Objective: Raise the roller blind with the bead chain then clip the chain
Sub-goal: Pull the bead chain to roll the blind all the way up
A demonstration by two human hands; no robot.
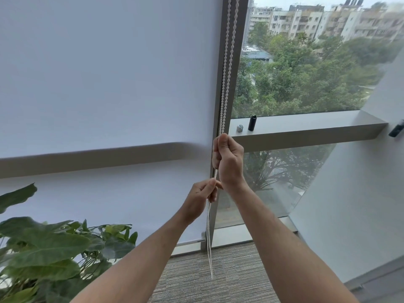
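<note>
A white fabric roller blind is hanging down over the left window pane, its bottom edge sitting close to the floor. A white plastic bead chain is running in 2 strands down the grey metal window frame at the blind's right edge, and its loop is dangling below the hands over the grey striped carpet. The right hand is gripping the chain higher up, fingers curled round it with the thumb on top. The left hand is sitting just below and to the left, pinching the chain between thumb and fingers; the 2 hands are close together, and I cannot tell whether they are touching. On the grey window ledge to the right, a small black cylinder is standing upright, with a small silver metal piece just beside it on its left. A green broad-leaved potted plant is filling the near left corner. Through the uncovered right pane, green trees and pale apartment buildings are showing far off.
</note>
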